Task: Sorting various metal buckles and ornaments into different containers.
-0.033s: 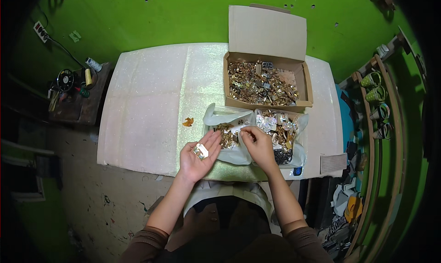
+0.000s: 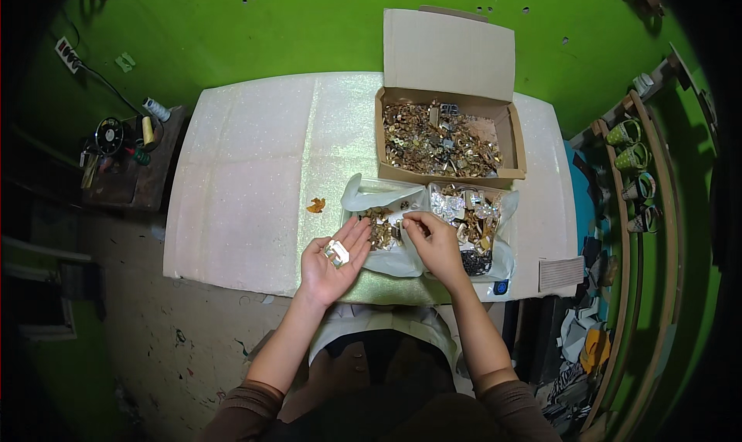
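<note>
My left hand (image 2: 328,270) is turned palm up with its fingers stretched out flat. On its palm rests a shiny, squarish gold metal piece (image 2: 337,253), which looks like a buckle. Close by, my right hand (image 2: 433,241) pinches with thumb and forefinger over the left clear tray; whatever sits between the fingertips is too small to make out. That tray, lined with pale paper (image 2: 394,263), holds small gold metal pieces (image 2: 380,229) and a few dark ones. Beside it, partly behind my right hand, the right tray holds silvery, gold and black pieces (image 2: 473,229).
An open cardboard box (image 2: 512,137) full of mixed metal bits stands behind the trays. An orange-brown scrap (image 2: 315,205) lies left of them on the shimmering white table (image 2: 239,171). Near the front right edge are a striped card (image 2: 561,274) and a small blue-black item (image 2: 501,287).
</note>
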Action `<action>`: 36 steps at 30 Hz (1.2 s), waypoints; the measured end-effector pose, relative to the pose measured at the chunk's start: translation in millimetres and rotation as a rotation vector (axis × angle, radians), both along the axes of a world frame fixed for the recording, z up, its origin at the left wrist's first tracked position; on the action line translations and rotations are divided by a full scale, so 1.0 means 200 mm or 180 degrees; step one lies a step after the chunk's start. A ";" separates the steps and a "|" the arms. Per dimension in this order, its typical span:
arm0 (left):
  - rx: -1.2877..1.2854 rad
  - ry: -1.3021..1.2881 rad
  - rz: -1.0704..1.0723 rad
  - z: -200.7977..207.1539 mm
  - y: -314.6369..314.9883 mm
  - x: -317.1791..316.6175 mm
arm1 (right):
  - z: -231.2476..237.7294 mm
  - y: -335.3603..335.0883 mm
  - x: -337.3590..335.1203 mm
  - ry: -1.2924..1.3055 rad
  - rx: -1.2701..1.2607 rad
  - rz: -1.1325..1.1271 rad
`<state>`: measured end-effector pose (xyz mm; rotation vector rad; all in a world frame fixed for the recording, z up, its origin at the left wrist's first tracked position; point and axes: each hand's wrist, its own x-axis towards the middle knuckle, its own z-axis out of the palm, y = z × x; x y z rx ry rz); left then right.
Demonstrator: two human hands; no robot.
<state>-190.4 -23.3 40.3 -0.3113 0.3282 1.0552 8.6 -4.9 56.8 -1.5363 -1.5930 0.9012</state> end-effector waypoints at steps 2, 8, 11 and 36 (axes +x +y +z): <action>-0.0008 0.0036 0.0053 0.01 0.02 0.00 | 0.03 0.01 0.01 0.0060 -0.0381 0.0111; -0.0030 0.0102 0.0126 0.01 0.02 0.03 | 0.07 -0.06 0.00 -0.0120 0.0015 0.0700; 0.0121 -0.0053 0.0197 -0.01 0.00 0.10 | 0.03 -0.12 -0.07 -0.0085 0.0731 0.1020; 0.1057 0.1640 -0.0713 -0.04 0.05 0.78 | -0.05 -0.06 0.69 0.2258 -0.1411 0.0276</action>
